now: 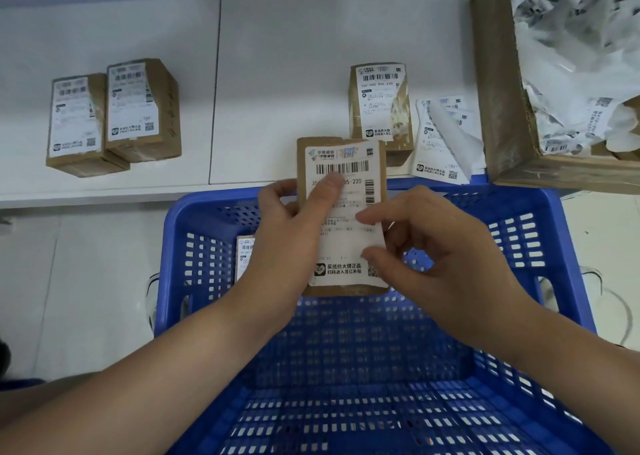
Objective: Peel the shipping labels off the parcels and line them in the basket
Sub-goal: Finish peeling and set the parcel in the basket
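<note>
Behind the blue basket (512, 212), labelled parcels (142, 108) dot a seemingly white shelf (277, 38).

White shelf (311, 31) above pale floor (86, 281)

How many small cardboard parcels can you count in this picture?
5: two side by side at left, one at centre back, one held in the hands, one partly hidden in the basket. More may be hidden.
</note>
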Motion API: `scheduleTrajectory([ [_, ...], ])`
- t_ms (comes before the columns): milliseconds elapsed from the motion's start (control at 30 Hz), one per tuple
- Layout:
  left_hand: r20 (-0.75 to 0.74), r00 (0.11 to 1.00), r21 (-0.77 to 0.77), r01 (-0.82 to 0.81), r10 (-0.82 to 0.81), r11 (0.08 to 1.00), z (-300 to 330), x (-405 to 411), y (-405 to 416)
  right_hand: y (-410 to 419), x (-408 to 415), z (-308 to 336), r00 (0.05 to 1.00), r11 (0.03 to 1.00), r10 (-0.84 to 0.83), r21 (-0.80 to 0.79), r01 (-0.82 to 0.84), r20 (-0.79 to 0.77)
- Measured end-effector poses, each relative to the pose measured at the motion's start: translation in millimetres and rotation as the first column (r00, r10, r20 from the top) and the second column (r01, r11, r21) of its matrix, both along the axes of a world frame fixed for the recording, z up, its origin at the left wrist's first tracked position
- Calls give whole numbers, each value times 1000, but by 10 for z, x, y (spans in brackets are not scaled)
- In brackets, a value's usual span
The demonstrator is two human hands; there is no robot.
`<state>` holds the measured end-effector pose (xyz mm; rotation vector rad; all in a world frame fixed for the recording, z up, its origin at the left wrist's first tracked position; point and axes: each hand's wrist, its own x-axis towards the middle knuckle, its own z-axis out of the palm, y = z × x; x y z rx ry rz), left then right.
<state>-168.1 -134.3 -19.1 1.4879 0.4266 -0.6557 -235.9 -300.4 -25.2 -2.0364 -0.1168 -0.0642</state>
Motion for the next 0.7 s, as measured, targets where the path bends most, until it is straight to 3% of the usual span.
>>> scheduleTrajectory([
  [300,225,954,77,186,-199,980,42,47,20,-70,57,32,975,963,-110,224,153,-191],
  [700,311,820,141,461,-481,876,31,34,101,-166,107,107,964,945,-187,233,229,-189],
])
